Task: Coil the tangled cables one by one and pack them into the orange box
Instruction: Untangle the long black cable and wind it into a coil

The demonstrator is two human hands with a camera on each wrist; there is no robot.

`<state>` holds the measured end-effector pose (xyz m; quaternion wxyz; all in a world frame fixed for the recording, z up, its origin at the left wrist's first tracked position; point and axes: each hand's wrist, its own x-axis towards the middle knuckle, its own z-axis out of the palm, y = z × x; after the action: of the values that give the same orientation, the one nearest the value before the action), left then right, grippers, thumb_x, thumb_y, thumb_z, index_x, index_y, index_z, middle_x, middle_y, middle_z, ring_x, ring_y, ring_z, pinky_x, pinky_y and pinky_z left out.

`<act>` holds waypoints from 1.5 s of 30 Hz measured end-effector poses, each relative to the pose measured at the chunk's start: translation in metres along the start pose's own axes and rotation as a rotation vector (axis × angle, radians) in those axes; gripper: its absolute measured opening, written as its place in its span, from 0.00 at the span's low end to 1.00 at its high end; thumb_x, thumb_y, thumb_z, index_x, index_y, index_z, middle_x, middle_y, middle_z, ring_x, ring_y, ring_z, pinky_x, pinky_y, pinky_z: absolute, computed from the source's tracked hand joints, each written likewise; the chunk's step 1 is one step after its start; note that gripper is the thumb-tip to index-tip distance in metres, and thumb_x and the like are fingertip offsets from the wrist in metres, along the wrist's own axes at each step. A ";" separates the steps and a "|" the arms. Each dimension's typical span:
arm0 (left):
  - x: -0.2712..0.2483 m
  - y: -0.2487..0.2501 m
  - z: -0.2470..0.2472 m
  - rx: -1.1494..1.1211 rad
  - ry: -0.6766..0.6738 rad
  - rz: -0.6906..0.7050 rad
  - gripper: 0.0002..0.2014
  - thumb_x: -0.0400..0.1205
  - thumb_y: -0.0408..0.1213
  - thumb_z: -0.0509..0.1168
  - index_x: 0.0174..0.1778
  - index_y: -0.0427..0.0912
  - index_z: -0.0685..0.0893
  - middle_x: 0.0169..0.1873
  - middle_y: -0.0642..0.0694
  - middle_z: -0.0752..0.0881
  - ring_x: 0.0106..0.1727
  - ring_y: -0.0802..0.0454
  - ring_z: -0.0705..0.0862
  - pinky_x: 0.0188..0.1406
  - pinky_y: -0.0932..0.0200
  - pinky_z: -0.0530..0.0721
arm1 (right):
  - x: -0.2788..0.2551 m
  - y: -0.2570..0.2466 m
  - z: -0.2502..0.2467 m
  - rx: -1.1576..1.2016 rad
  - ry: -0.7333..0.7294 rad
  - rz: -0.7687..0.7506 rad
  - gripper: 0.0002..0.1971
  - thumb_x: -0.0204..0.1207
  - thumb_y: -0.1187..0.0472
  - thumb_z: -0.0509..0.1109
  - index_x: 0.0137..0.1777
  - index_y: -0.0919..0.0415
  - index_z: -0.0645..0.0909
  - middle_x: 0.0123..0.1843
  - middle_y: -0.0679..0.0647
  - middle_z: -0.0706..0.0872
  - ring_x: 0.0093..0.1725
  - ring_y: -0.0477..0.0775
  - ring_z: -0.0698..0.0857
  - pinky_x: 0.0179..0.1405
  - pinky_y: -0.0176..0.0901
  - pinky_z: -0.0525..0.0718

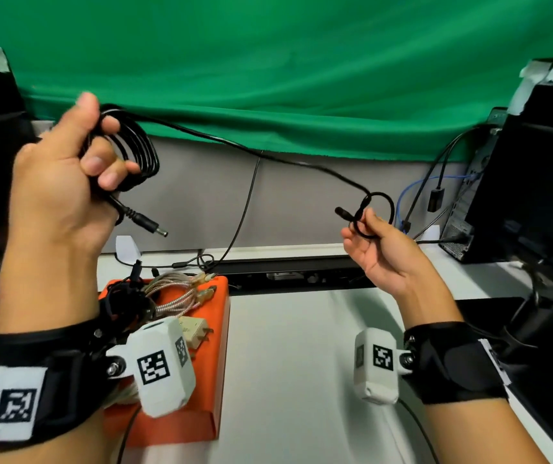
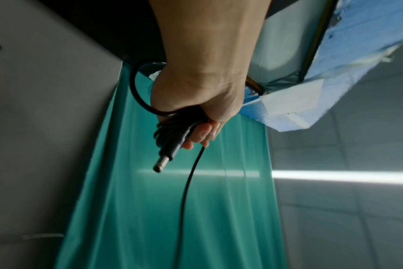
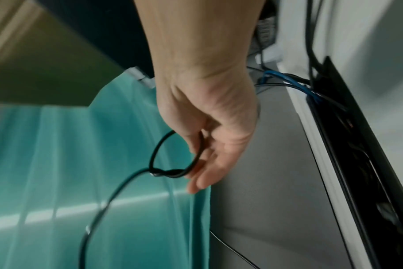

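Left hand: our left hand (image 1: 57, 172), upper left of the head view, has its fingers curled round several loops of the black cable (image 1: 268, 157); the barrel plug (image 1: 149, 226) sticks out below the fist.
Right hand: our right hand (image 1: 380, 249), right of centre, pinches a small loop at the cable's other end between thumb and fingers, the remaining fingers loosely extended.
Black cable: we see it run slack in the air from one hand to the other, in front of the green cloth (image 1: 302, 61).
Orange box: the orange box (image 1: 216, 346) lies on the white table (image 1: 302, 363) at lower left, holding a braided cable bundle (image 1: 174, 296) and a white charger (image 1: 194, 329).
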<state>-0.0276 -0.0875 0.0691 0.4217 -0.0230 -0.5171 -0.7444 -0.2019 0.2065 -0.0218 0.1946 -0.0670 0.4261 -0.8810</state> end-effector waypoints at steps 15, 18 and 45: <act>0.002 -0.012 -0.006 -0.056 0.091 -0.028 0.18 0.88 0.47 0.64 0.32 0.48 0.85 0.17 0.56 0.65 0.19 0.58 0.63 0.34 0.65 0.79 | 0.008 0.005 0.011 0.147 0.050 -0.019 0.07 0.89 0.69 0.59 0.63 0.66 0.76 0.50 0.61 0.87 0.41 0.49 0.87 0.35 0.38 0.90; 0.003 -0.012 -0.006 -0.073 0.078 -0.011 0.20 0.88 0.47 0.64 0.30 0.48 0.86 0.17 0.56 0.65 0.19 0.58 0.62 0.34 0.64 0.79 | 0.011 0.011 0.012 0.107 0.047 0.046 0.08 0.87 0.74 0.56 0.55 0.69 0.77 0.45 0.61 0.84 0.40 0.49 0.83 0.31 0.37 0.89; 0.008 -0.014 -0.015 -0.048 0.136 0.000 0.16 0.87 0.49 0.66 0.35 0.48 0.85 0.18 0.57 0.67 0.20 0.57 0.64 0.37 0.64 0.80 | 0.000 0.005 0.002 -0.660 0.073 -0.277 0.22 0.77 0.82 0.53 0.35 0.59 0.80 0.43 0.54 0.95 0.56 0.58 0.92 0.59 0.50 0.87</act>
<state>-0.0357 -0.1025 0.0553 0.4552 0.0176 -0.4692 -0.7566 -0.2000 0.2023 -0.0247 0.0259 -0.1518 0.6810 -0.7159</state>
